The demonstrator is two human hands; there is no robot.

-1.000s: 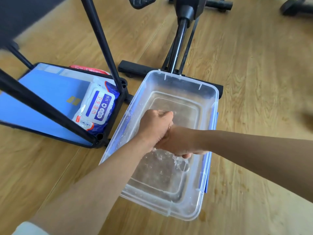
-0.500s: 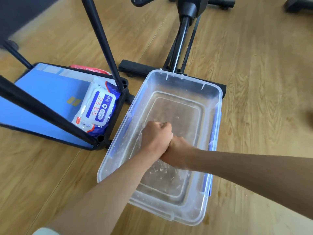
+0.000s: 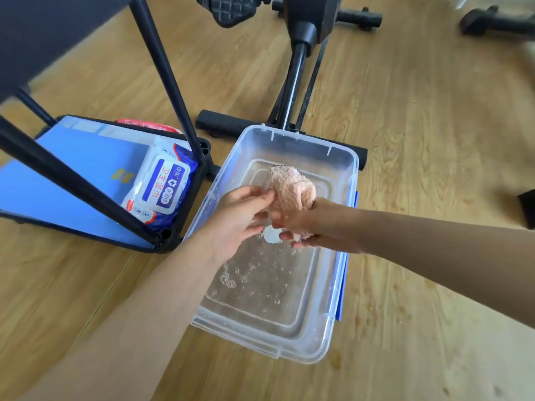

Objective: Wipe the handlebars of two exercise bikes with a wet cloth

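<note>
The pink cloth [image 3: 292, 195] sits bunched up above the middle of the clear plastic tub [image 3: 341, 169], held between both of my hands. My right hand [image 3: 307, 227] comes in from the right and has its fingers curled around the lower part of the wad, so the cloth bulges out above the fist toward the far side. My left hand [image 3: 243, 215] reaches in from the near left; its fingertips pinch the left edge of the cloth, the rest of the fingers loosely bent. The two hands are touching or nearly so, both over the tub and clear of the water.

Shallow water with bubbles [image 3: 254, 279] lies in the bottom of the tub, mostly in its near half. The tub stands on a wooden floor [image 3: 419, 125] and has blue clips along its right side. Just left of it is a black-framed rack with a blue shelf [image 3: 66, 175], and a pack of wet wipes [image 3: 162, 189] lies on the shelf's right end, near the tub. At the far side, the black frame of an exercise bike [image 3: 301, 59] rises behind the tub, its foot bar touching or just beyond the far rim. A pedal [image 3: 231, 10] shows at the far top edge.
</note>
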